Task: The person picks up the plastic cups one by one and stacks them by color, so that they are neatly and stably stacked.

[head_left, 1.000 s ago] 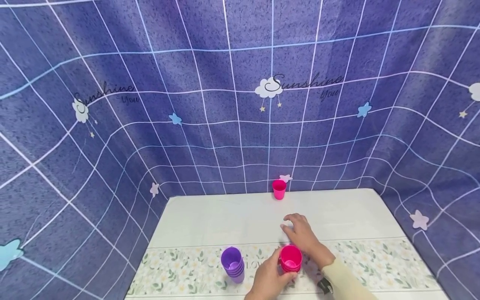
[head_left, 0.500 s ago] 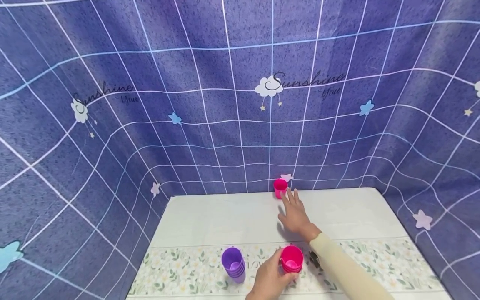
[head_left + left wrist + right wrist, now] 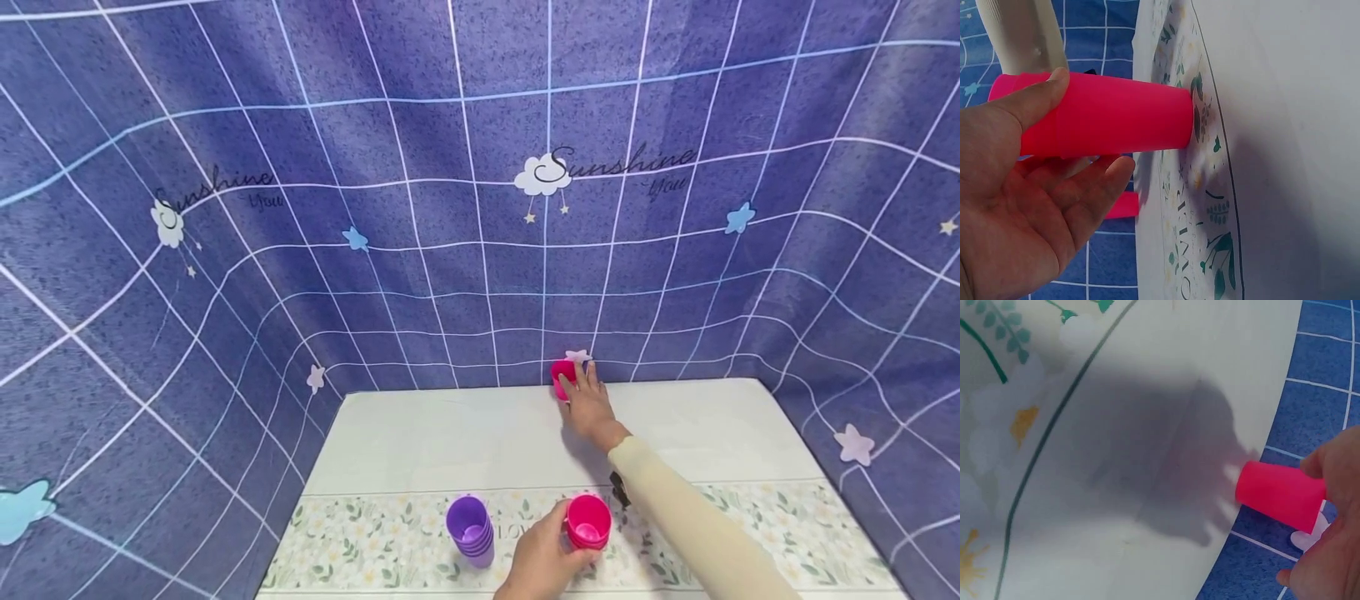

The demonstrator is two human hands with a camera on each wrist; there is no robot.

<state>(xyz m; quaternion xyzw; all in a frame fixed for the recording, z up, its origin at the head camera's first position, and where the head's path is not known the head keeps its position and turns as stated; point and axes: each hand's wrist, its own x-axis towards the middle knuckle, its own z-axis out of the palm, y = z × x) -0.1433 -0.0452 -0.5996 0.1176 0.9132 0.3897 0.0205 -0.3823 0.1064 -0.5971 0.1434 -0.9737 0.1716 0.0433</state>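
Observation:
In the head view my left hand point(image 3: 542, 557) grips a stack of pink cups point(image 3: 588, 522) from its left side. The left wrist view shows the thumb along one side of the pink stack point(image 3: 1116, 115) and fingers on the other; its base meets the tablecloth. A single pink cup point(image 3: 562, 377) stands upright by the table's far edge. My right hand point(image 3: 589, 411) reaches over to it, fingers extended along its right side. In the right wrist view, the thumb lies at the rim of that pink cup point(image 3: 1282, 494), while a lower fingertip stays apart from it.
A stack of purple cups point(image 3: 470, 531) stands upright to the left of my left hand. The white table point(image 3: 435, 433) has a floral band across its nearer part. A blue gridded curtain point(image 3: 480, 275) hangs behind and on both sides.
My right hand has moved forward from beside the pink stack to the single cup at the far edge. The left hand has kept its hold on the stack.

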